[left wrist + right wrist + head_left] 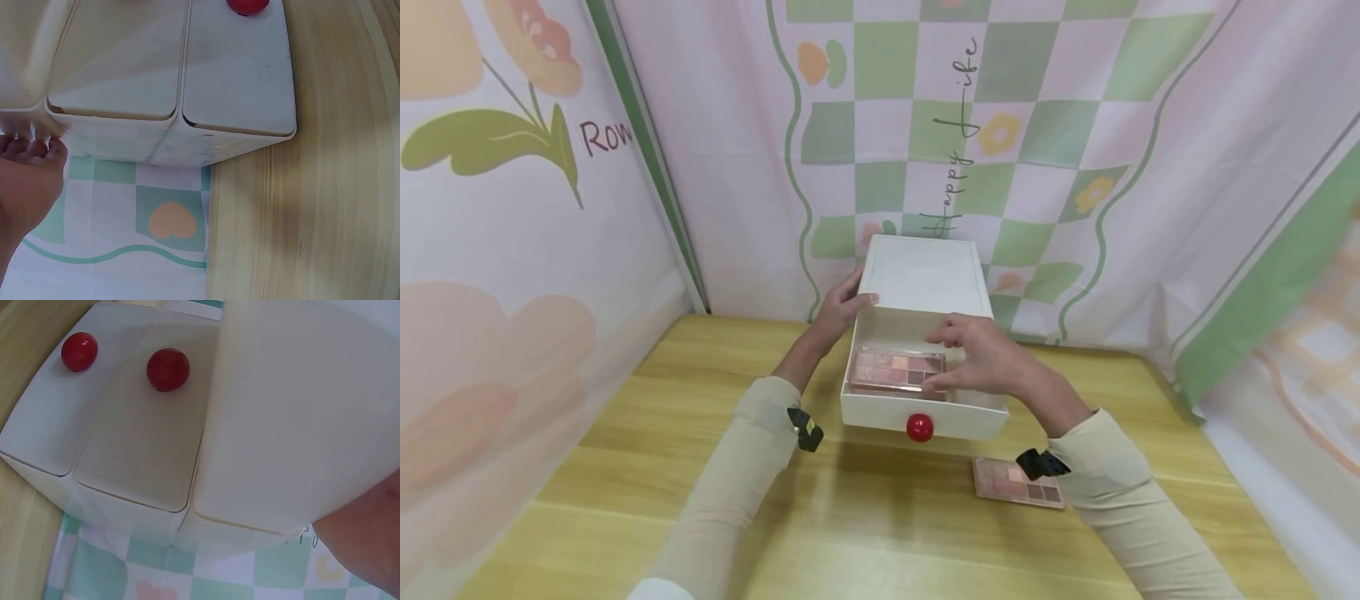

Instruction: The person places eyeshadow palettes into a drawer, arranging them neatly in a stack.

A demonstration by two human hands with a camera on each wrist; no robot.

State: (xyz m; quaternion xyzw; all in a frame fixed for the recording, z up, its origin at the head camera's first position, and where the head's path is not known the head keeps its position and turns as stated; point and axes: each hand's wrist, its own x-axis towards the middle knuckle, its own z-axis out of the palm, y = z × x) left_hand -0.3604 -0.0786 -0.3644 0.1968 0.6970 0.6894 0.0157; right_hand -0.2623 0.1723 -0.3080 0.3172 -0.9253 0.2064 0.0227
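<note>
A white drawer cabinet (927, 273) stands at the back of the table, its top drawer (880, 410) pulled out by a red knob's length and more. My left hand (841, 307) grips the cabinet's left side near the top front edge, thumb over the edge. Inside the drawer lies an eyeshadow palette (891, 371) with pink and brown pans under a clear lid. Over the drawer's right part is my right hand (985, 354), thumb at the palette's right end, fingers spread apart from the thumb above it. Both wrists wear small black cameras.
A second, similar palette (1011, 482) lies on the wooden table (865, 533), in front and to the right of the drawer. Two lower drawers (144, 425) with red knobs are closed. Printed curtains (730, 167) hang behind and at both sides.
</note>
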